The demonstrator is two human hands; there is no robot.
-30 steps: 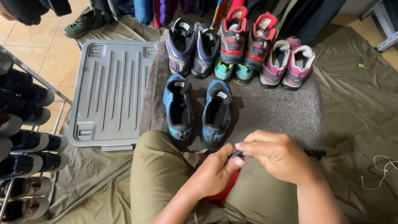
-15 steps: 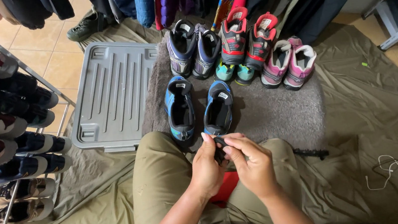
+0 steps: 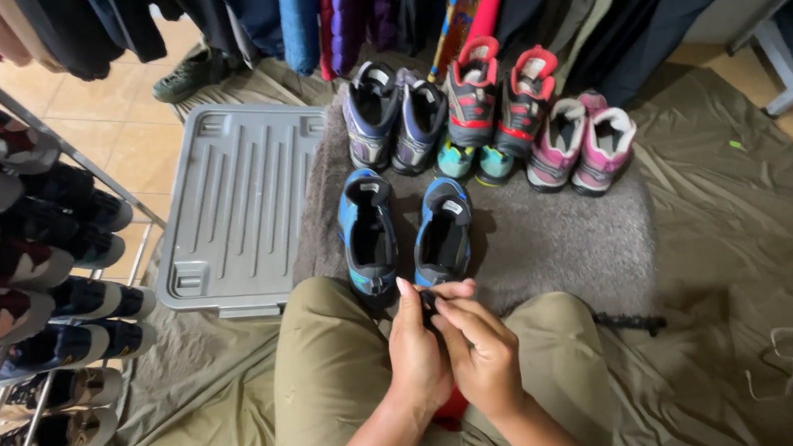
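Both hands, left hand (image 3: 414, 352) and right hand (image 3: 478, 349), pinch a small dark item (image 3: 426, 302) together above the knees, just behind the blue shoes (image 3: 405, 234); continued handling appears to require fine fingertip control.

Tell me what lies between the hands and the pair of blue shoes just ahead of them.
Nothing visible. The left hand and right hand pinch a small dark item above the knees; the blue shoes sit directly beyond on the grey rug, unobstructed.
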